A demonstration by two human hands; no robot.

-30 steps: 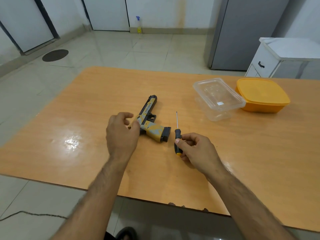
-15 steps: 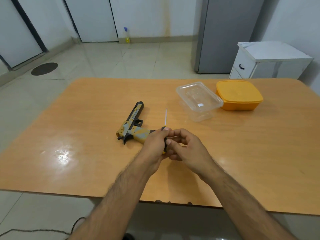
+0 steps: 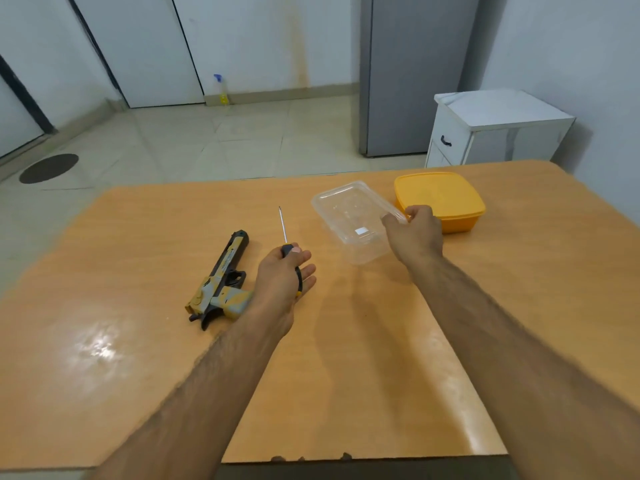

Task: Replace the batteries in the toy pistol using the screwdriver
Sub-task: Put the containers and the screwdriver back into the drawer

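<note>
The toy pistol (image 3: 221,278), yellow, grey and black, lies flat on the wooden table (image 3: 138,341), muzzle pointing away from me. My left hand (image 3: 282,278) sits just right of its grip and holds the screwdriver (image 3: 284,233) by its black and yellow handle, the thin shaft pointing away. My right hand (image 3: 414,233) is over the near right corner of a clear plastic container (image 3: 346,216), thumb and fingers pinching its lid edge. No batteries are visible.
A yellow lidded box (image 3: 440,199) stands right behind the clear container. Beyond the table are a grey fridge (image 3: 412,74), a white cabinet (image 3: 495,129) and a spray bottle (image 3: 223,91) on the tiled floor.
The screwdriver passed from my right hand to my left. My right hand then moved right and away to the clear container's corner. The pistol lies untouched.
</note>
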